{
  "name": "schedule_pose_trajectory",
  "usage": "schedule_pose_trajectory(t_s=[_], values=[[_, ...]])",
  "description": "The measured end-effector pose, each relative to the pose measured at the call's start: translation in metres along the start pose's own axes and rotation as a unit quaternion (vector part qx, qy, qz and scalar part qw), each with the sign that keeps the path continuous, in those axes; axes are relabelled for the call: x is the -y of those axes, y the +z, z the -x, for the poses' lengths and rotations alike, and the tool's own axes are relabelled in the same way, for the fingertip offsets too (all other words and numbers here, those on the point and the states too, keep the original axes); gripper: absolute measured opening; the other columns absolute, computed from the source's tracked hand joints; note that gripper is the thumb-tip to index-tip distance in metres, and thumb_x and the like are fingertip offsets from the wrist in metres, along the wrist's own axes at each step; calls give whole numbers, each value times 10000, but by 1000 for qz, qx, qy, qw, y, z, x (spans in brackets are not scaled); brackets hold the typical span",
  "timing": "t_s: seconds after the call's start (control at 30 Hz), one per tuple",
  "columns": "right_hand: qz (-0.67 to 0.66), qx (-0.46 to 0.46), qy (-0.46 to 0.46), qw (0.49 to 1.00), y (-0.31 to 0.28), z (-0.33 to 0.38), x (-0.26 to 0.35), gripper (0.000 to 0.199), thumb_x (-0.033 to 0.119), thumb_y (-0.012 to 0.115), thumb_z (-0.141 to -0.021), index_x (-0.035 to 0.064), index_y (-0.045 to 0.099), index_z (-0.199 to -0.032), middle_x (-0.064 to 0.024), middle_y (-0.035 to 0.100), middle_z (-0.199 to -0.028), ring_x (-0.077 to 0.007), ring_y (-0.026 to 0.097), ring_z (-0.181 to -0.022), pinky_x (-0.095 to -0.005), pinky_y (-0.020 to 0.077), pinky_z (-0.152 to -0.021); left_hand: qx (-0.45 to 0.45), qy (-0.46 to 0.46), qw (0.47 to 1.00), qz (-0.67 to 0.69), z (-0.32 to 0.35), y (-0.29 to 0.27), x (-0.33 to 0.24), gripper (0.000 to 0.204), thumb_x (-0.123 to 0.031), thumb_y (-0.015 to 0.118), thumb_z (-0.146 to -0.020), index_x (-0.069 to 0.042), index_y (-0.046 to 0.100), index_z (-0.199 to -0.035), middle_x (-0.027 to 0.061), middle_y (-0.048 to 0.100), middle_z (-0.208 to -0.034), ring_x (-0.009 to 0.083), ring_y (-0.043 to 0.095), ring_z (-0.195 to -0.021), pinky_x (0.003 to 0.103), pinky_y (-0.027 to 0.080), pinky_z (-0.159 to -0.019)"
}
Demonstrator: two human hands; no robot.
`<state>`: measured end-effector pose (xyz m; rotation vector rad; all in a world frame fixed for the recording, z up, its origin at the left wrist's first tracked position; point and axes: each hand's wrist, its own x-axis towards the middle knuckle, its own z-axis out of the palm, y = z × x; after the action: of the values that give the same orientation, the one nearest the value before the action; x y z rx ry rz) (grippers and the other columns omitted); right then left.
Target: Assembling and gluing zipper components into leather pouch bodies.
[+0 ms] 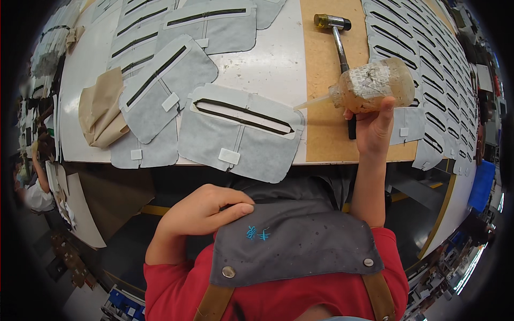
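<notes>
My right hand (373, 127) grips a translucent, amber-stained squeeze bottle (399, 83) lying on its side, a worn white label around its middle. Its long tapered nozzle (315, 101) points left, the tip at the right edge of a light grey fabric panel (235, 147). That panel has a long slot framed by black strips and a small white tab, and its lower edge overhangs the table. Below it, close to my dark grey apron (300, 246), is my left hand (219, 206), thumb and forefinger tips together, nothing visible between them; its other fingers are hidden.
Behind the bottle, a mallet (340, 48) with a yellow-and-black head lies on a brown board (321, 136). Similar grey panels (152, 101) overlap at left, beside crumpled tan material (100, 109). Rows of overlapping panels (436, 80) cover the right side. Another person (40, 195) is at far left.
</notes>
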<state>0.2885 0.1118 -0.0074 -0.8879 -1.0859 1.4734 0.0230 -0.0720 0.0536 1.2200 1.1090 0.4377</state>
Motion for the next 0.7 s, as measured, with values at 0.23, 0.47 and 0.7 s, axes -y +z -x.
schedule_pose_trajectory(t_s=[0.23,0.47,0.7], values=[[98,-10,-31,995,-7,23,-2,756,648,636,-809,13,514,-1200,-98,638,-1014,-182,638,-760,-302,512,-520,-281,193,861,-378,-82,-11,6,202,-107,686,-803,-65,598,-980,80,551,-941,287,521,-905,376,403,-799],[133,-87,-121,980,-16,36,-22,803,613,692,-786,14,450,-1264,-99,604,-1076,-206,647,-837,-338,536,-530,-310,164,865,-358,-95,-3,21,190,-133,689,-799,-76,581,-944,70,499,-921,261,478,-887,378,350,-773],[169,-39,-130,976,0,36,-19,860,559,734,-783,5,385,-1341,-86,524,-1226,-207,548,-1106,-373,484,-894,-337,170,861,-341,-95,0,22,180,-90,691,-790,-62,586,-933,77,511,-912,272,482,-881,368,368,-807]])
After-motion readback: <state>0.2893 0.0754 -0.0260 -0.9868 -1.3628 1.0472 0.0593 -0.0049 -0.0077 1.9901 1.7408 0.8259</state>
